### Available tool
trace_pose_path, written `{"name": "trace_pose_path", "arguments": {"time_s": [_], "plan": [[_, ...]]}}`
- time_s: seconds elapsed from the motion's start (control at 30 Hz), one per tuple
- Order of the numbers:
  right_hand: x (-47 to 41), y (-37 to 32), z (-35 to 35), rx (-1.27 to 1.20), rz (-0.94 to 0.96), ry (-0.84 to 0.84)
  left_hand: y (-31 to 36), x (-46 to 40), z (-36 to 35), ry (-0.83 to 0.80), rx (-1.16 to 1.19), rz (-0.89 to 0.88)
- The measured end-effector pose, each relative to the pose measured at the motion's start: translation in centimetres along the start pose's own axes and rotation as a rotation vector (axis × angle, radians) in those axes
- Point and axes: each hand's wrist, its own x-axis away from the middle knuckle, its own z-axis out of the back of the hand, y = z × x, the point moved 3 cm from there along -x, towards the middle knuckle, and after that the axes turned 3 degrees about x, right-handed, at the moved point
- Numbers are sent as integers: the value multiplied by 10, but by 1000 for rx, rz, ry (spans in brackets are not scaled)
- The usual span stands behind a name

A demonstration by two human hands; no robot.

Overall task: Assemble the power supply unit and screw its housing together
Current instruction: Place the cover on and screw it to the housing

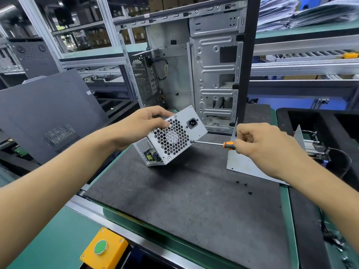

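Open PC case [196,74] stands upright behind the PSU [171,135], which sits tilted on the dark mat [184,191]. Left hand [139,124] grips PSU's top edge. Right hand [266,144], right of PSU, grips screwdriver [217,143], tip at PSU's corner screw. Three loose screws [245,184] lie right of PSU

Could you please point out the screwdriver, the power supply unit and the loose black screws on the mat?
screwdriver [228,145]: head view, on its orange handle collar.
power supply unit [196,131]: head view, on the bare plate beneath the socket.
loose black screws [250,192]: head view, on the nearest screw.
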Motion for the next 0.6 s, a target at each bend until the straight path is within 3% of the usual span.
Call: {"name": "trace_pose_path", "arguments": {"time_s": [0.13,0.4,0.6], "plan": [[1,-6,3,68,48,32,0,0,0,4,7,2],[8,-14,3,460,258,194,-3,-3,1,-7,16,-18],[9,-16,6,421,282,216,-7,-6,2,-6,17,-38]]}}
